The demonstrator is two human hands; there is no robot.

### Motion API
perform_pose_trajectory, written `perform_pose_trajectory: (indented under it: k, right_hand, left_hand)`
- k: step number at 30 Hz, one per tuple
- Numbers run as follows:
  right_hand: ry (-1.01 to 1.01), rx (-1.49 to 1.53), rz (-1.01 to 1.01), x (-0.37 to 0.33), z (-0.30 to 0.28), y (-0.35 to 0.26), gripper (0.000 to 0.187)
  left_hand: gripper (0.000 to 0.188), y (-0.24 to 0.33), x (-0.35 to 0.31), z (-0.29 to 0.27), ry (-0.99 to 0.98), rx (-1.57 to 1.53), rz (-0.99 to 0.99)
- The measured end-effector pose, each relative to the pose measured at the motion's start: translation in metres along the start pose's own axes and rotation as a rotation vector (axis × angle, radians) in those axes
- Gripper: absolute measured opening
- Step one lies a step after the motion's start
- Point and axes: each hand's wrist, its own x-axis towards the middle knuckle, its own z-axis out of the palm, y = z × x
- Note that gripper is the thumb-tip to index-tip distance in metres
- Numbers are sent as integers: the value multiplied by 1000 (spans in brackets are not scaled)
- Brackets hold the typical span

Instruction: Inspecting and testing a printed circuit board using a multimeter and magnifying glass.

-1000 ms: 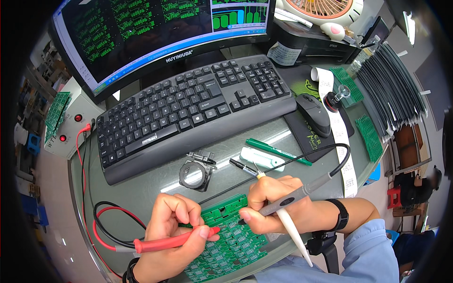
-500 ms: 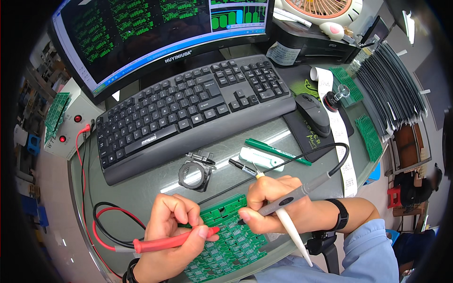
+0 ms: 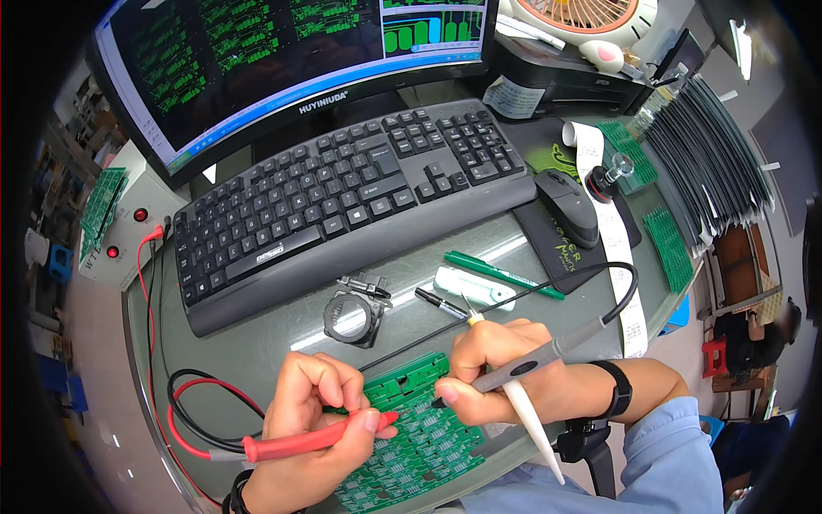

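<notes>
A green printed circuit board [image 3: 419, 458] lies at the near edge of the glass-topped desk. My left hand [image 3: 317, 411] is closed round a red test probe [image 3: 300, 441], its tip pointing right over the board. Closed on a grey-black test probe [image 3: 522, 367], my right hand [image 3: 488, 368] angles its dark tip down and left at the board. A white pen-like tool with a thin metal point [image 3: 533, 433] is also tucked through the right hand's fingers. Whether either tip touches the board is too small to tell.
Beyond my hands lie a loupe [image 3: 353, 315], a green pen [image 3: 505, 275], a black marker [image 3: 441, 303] and a white-green case [image 3: 475, 288]. Farther back are a keyboard [image 3: 342, 210], mouse [image 3: 567, 208], paper strip [image 3: 632, 317] and monitor [image 3: 282, 77]. Probe cables reach a box [image 3: 137, 214] at left.
Both hands hold nearly the same pose, with the probes barely shifted. The black cable's loop at right has moved very slightly right.
</notes>
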Motion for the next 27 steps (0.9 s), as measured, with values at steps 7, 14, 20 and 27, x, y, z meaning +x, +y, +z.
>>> perform_pose_trajectory:
  k: [7,14,20,27]
  right_hand:
    - [-9,-63,7,4,-1,-5,26]
    - [-154,119,208,32,10,-25,28]
    - [-174,-110,-76,11,-6,-26,40]
    - [-119,-110,47,-19,6,-30,19]
  left_hand:
    - [31,-1,-1,0,-14,0,23]
    - [44,6,3,1,-72,112,-19]
    - [28,3,-3,-5,-65,24,-70]
    - [24,2,-1,-4,-71,-78,-60]
